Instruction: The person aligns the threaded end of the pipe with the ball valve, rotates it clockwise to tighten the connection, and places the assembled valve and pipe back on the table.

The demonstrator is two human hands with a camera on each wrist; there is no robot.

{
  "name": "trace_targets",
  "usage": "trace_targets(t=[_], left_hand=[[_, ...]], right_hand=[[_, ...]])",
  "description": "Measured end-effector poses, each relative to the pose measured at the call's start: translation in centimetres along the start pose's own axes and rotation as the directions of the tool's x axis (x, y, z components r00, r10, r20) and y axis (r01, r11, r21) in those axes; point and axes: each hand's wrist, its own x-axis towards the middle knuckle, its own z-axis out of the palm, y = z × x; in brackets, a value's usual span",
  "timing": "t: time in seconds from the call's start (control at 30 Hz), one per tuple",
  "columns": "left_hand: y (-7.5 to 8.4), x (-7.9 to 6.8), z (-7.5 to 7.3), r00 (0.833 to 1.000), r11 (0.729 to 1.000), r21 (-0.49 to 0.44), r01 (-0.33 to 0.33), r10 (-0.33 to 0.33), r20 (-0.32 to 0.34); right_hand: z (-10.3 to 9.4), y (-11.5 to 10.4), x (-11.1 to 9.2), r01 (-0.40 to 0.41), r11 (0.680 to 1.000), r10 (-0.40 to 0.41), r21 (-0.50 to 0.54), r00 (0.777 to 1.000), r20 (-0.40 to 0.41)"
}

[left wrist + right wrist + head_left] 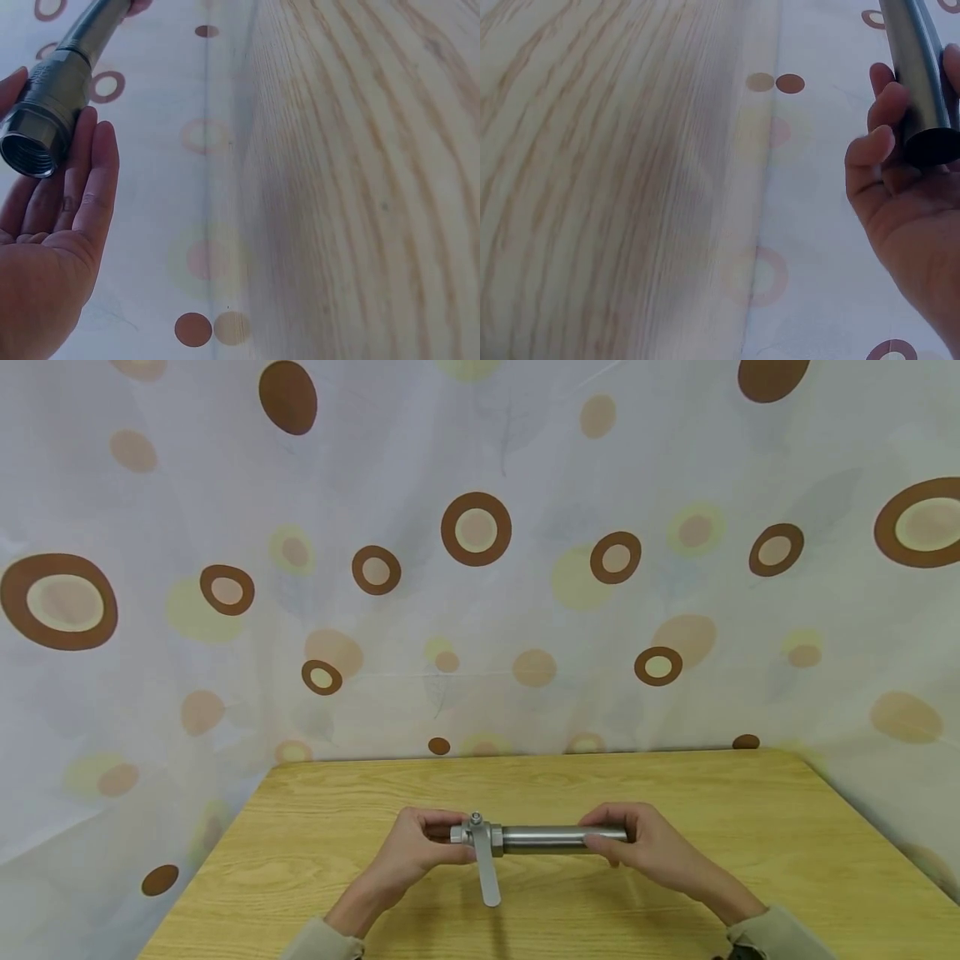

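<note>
My left hand (414, 853) grips a metal ball valve (496, 841) between thumb and fingers. The valve's flat lever (486, 872) points down toward me. A smooth steel pipe (543, 837) extends rightward from the valve, the two in line and meeting at the valve's hex end. Around the pipe's far right end curl the thumb and fingers of my right hand (651, 845). In the left wrist view, the valve's open end (31, 152) shows internal threads. The right wrist view shows the pipe's dark end (933, 146) near my palm. Both hands hold the assembly level above the table.
A light wood-grain table (315, 852) lies beneath the hands. Behind it and along both sides hangs a pale sheet (405, 635) with brown, tan and yellow round shapes.
</note>
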Motion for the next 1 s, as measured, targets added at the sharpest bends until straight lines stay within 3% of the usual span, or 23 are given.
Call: trace_targets(t=[0.23, 0.63, 1.0], left_hand=[[0.06, -0.07, -0.20, 1.000, 1.000, -0.004, 0.010, -0.010, -0.008], [0.22, -0.20, -0.50, 1.000, 0.999, -0.032, 0.012, -0.012, 0.000], [0.44, -0.38, -0.61, 1.000, 0.998, -0.062, 0.011, -0.010, 0.017]], right_hand=[[-0.01, -0.30, 0.25, -0.043, 0.999, 0.043, 0.006, 0.999, 0.016], [-0.04, -0.06, 0.25, 0.106, 0.993, -0.106, 0.051, 0.994, 0.007], [-0.24, -0.42, 0.29, 0.030, 0.998, -0.031, 0.048, 0.999, 0.029]])
